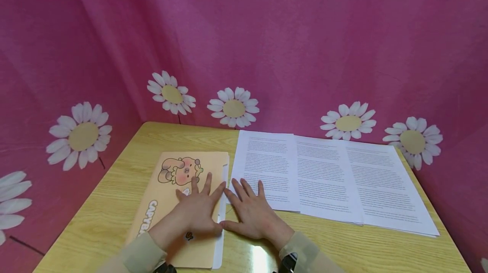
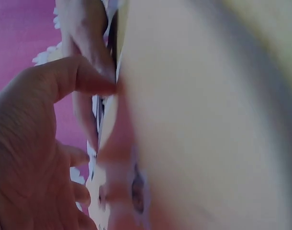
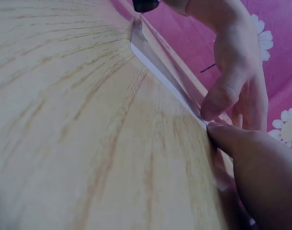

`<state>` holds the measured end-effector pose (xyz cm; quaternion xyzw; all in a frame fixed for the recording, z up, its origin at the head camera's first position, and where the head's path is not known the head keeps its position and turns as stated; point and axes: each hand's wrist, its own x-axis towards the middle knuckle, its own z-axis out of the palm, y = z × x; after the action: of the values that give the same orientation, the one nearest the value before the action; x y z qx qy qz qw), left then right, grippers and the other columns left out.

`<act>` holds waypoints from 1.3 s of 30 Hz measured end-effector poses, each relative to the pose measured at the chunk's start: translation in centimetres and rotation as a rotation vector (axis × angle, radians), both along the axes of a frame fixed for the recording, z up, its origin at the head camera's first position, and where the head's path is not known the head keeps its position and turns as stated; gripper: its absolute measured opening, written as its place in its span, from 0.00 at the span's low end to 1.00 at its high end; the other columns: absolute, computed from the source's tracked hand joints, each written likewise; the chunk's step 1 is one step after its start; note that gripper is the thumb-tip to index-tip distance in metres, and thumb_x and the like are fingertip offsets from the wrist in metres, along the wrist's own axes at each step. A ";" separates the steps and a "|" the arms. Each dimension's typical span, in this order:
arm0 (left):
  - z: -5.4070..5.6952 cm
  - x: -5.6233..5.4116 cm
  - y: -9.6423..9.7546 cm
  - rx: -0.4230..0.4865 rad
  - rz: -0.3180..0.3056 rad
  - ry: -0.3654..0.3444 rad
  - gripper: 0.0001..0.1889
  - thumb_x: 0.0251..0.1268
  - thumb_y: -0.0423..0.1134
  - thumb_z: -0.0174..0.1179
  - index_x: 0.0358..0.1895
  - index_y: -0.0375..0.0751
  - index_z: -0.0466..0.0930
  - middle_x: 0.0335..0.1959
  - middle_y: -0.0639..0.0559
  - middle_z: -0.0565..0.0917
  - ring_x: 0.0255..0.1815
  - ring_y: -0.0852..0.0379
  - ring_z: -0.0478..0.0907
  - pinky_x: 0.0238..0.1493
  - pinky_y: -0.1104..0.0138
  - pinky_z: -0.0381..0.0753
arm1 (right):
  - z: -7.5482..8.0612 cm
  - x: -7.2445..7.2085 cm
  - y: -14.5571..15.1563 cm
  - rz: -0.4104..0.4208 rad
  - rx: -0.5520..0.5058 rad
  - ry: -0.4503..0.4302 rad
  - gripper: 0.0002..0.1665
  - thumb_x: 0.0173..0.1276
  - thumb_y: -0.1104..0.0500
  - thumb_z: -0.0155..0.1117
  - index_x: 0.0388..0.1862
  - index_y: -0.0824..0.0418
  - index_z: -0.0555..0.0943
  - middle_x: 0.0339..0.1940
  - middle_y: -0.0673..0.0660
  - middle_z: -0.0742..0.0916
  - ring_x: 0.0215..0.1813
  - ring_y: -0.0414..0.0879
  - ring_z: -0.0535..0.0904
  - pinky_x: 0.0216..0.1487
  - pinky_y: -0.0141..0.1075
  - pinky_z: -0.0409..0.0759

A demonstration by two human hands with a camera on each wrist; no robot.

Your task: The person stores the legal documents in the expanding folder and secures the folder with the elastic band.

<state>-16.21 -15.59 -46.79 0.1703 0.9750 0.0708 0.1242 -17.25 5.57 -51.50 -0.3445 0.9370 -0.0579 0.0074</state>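
A peach-coloured folder [image 1: 212, 163] with a cartoon capybara and partly covered lettering lies on the table; a strip of white shows along its right edge. My left hand [image 1: 199, 210] rests on the cover, fingers spread, its thumb at that right edge. Just beside it, my right hand [image 1: 254, 218] has its fingers extended and its thumb touching the same edge. In the right wrist view, the right thumb [image 3: 263, 165] meets the folder's white edge [image 3: 160, 76] close to the left thumb [image 3: 220, 98]. The left wrist view shows the cover [image 2: 203, 115] blurred and near.
Three overlapping groups of printed sheets, left [image 1: 268, 167], middle [image 1: 325, 179] and right [image 1: 385, 188], lie right of the folder. Wood-patterned table [image 1: 305, 243] surrounds them. A pink curtain [image 1: 267, 44] with white daisies hangs behind and at both sides.
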 end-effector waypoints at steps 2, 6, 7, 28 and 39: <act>-0.1 0.3 0.3 0.003 0.015 0.001 0.64 0.40 0.69 0.71 0.87 0.57 0.55 0.85 0.32 0.46 0.77 0.12 0.44 0.48 0.11 0.51 | 0.0 0.0 0.0 0.000 0.001 -0.005 0.57 0.72 0.17 0.37 0.89 0.49 0.55 0.88 0.59 0.55 0.86 0.59 0.48 0.73 0.76 0.45; -0.5 0.5 0.7 0.015 0.039 0.014 0.62 0.43 0.66 0.70 0.87 0.56 0.54 0.85 0.32 0.46 0.78 0.13 0.44 0.47 0.11 0.52 | 0.0 0.0 0.0 0.003 0.000 -0.001 0.56 0.73 0.18 0.38 0.89 0.49 0.55 0.88 0.59 0.55 0.86 0.60 0.49 0.73 0.76 0.46; -0.6 0.6 0.8 0.025 0.044 0.012 0.62 0.44 0.65 0.70 0.87 0.55 0.54 0.85 0.32 0.46 0.78 0.13 0.43 0.47 0.11 0.52 | 0.0 0.0 0.0 0.003 0.000 0.001 0.56 0.73 0.18 0.38 0.89 0.49 0.55 0.88 0.59 0.55 0.86 0.60 0.49 0.73 0.76 0.46; 0.7 -0.4 -1.5 0.222 -0.023 -0.002 0.30 0.63 0.54 0.65 0.68 0.51 0.77 0.79 0.18 0.52 0.67 0.06 0.59 0.54 0.26 0.73 | 0.0 0.1 -0.1 -0.015 0.015 0.003 0.59 0.70 0.15 0.33 0.88 0.49 0.58 0.88 0.59 0.55 0.86 0.60 0.48 0.73 0.76 0.46; 1.0 -0.7 -1.7 0.215 -0.049 -0.036 0.27 0.67 0.40 0.60 0.70 0.51 0.75 0.77 0.21 0.61 0.68 0.17 0.68 0.58 0.34 0.76 | -0.2 0.0 -0.2 -0.017 0.018 -0.001 0.59 0.70 0.15 0.34 0.88 0.49 0.58 0.88 0.59 0.55 0.86 0.59 0.47 0.73 0.75 0.46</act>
<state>-16.90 -17.32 -45.79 0.2052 0.9549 0.1748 0.1242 -17.21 5.42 -51.69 -0.3364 0.9404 -0.0500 0.0104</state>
